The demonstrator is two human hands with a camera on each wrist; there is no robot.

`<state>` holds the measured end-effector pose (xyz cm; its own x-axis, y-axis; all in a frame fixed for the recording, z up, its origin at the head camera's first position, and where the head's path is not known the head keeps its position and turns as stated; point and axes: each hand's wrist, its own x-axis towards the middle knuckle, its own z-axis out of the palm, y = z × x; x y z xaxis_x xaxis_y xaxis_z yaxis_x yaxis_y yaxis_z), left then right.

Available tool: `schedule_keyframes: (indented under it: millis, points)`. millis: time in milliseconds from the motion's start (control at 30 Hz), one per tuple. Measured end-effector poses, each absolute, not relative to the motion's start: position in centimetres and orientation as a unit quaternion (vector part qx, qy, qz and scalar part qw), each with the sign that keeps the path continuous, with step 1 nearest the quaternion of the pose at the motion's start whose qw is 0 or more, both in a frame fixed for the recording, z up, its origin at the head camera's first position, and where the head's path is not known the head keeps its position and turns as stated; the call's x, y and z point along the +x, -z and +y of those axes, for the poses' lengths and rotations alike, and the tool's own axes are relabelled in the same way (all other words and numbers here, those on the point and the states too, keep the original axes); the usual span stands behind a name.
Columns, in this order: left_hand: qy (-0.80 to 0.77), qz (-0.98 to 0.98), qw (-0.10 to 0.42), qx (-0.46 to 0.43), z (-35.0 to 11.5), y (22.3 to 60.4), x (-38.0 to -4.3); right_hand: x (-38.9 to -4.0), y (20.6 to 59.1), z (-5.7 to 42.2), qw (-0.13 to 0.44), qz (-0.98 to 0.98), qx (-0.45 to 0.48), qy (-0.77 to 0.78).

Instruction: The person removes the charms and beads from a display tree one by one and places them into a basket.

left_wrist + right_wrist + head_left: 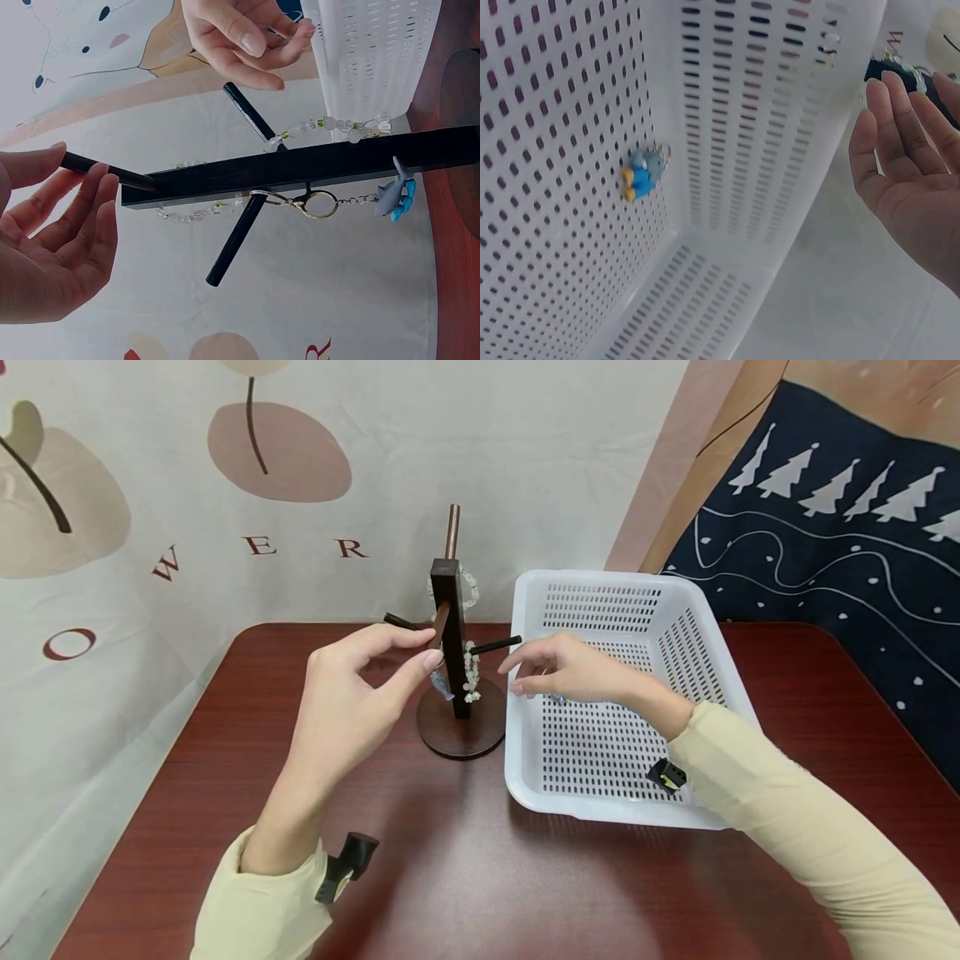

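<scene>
A dark wooden stand (446, 578) with several pegs stands upright on a round base (457, 743). My left hand (352, 693) pinches the end of its near peg (112, 171) between thumb and fingers. A keychain with a grey-blue shark (391, 196) hangs from a side peg by its gold ring. One pale beaded bracelet (471, 677) hangs on the right peg, and another bracelet (470, 589) hangs behind the post. My right hand (577, 668), fingers loosely bent and holding nothing, hovers over the left side of the white basket (525, 785), close to the right peg.
Inside the basket lies a blue and grey figure keychain (641, 174) with yellow feet. The basket stands right of the stand on the red-brown table (225, 777). A printed cloth (480, 460) hangs behind, with a dark blue tree-patterned cloth (825, 560) at right.
</scene>
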<state>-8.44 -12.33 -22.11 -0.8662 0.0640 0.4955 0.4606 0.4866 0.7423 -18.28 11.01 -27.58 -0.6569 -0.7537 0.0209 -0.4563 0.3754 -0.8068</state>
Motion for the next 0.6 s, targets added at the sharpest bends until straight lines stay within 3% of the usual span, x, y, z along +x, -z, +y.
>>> schedule_keyframes:
  millis: [600]
  points:
    - [0.470, -0.840, 0.213, -0.169, -12.3, 21.9, -8.4, -18.7, 28.2, 8.6, 0.202, 0.813, -0.377, 0.394]
